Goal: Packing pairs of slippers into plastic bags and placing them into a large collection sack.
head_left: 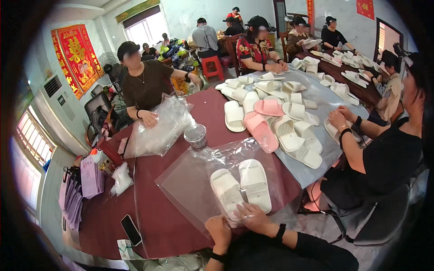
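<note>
Two white slippers (242, 186) lie side by side on a clear plastic bag (185, 180) spread over the dark red table (153, 217). My right hand (254, 217) rests on the near ends of the slippers, fingers bent over them. My left hand (219, 229) sits just left of it at the table's near edge, pressing on the bag's edge. Whether the slippers are inside the bag or on top of it is unclear.
A heap of white and pink slippers (271, 113) covers the table's far right. A small clear cup (195, 135) stands mid-table, a black phone (131, 229) lies near left. A person in black handles a pile of plastic bags (160, 128); another sits at right.
</note>
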A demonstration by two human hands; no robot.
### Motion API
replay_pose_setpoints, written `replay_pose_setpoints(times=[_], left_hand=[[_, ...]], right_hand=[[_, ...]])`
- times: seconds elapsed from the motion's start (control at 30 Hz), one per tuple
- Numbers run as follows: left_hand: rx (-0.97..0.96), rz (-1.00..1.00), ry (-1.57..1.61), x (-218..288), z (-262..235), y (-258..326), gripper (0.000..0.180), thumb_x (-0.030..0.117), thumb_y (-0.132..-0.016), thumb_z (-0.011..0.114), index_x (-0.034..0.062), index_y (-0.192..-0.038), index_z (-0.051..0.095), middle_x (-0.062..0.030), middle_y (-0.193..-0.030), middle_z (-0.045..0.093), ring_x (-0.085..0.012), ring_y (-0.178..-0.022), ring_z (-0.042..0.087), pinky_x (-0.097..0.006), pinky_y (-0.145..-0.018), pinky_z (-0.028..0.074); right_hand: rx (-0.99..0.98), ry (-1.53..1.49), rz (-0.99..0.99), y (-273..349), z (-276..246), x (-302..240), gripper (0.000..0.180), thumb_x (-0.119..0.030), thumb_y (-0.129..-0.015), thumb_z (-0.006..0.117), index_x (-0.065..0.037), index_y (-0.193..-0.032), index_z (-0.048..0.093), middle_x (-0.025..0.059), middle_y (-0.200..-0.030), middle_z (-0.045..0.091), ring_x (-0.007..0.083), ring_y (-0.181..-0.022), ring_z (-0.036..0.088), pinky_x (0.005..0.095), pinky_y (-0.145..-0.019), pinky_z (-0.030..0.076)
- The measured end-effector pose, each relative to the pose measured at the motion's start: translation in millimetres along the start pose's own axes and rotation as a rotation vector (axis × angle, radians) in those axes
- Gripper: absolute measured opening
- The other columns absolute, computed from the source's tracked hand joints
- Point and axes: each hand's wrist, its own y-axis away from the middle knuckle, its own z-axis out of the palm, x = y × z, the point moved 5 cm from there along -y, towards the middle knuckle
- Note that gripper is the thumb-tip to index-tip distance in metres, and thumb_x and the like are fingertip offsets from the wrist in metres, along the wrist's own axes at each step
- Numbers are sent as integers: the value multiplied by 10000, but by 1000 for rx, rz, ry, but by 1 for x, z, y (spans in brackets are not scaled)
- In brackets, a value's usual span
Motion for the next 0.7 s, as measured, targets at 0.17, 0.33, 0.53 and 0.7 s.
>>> replay_pose_setpoints(times=[0.17, 0.33, 0.53, 0.7], left_hand=[[-41, 276, 200, 26, 11, 10, 213, -41, -723, 549, 33, -923, 537, -164, -869, 525, -367, -842, 506, -410, -693, 413], [-136, 235, 436, 34, 8, 14, 180, -84, -760, 529, 15, -910, 521, -160, -869, 523, -342, -835, 525, -390, -743, 437], [154, -537, 885, 15, -21, 6, 73, 44, -934, 434, 19, -918, 500, -87, -770, 578, -152, -675, 580, -263, -637, 471], [351, -248, 515, -13, -33, 5, 59, 28, -916, 468, 5, -914, 522, -79, -797, 553, -145, -689, 545, -265, -640, 452]], right_hand=[[135, 129, 192, -19, -8, 6, 408, -220, -790, 596, -51, -1159, 554, 135, -1187, 561, 299, -1090, 522, 408, -871, 409], [126, 97, 352, -38, -26, 20, 503, -281, -781, 635, -34, -1205, 520, 173, -1252, 504, 327, -1100, 498, 428, -891, 389], [119, -295, 234, -10, -21, 35, 700, -453, -796, 620, -4, -1291, 411, 222, -1340, 401, 362, -1214, 414, 466, -1022, 312], [-328, -38, 90, 26, -62, 13, 779, -472, -774, 636, 2, -1329, 363, 217, -1383, 350, 362, -1315, 290, 463, -1065, 261]])
